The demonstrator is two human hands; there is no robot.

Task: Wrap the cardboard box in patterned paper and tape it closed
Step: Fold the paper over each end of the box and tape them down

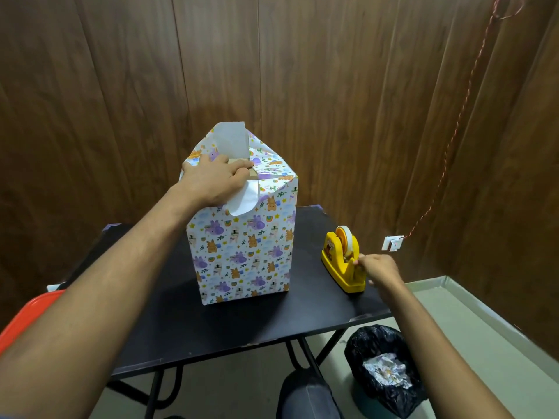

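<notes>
Black tabletop (169, 328); bin (384, 370) with crumpled paper on floor at right, red chair (27, 313) at left, red cord (462, 122) on wood wall. Box (242, 237) upright mid-tabletop, wrapped in paper (251, 258), top flaps loose, cardboard showing. Left hand (211, 182) on box top, grip curled over paper fold. Right hand (379, 269) at yellow dispenser (343, 261), just right of box, grip pinching tape end.
</notes>
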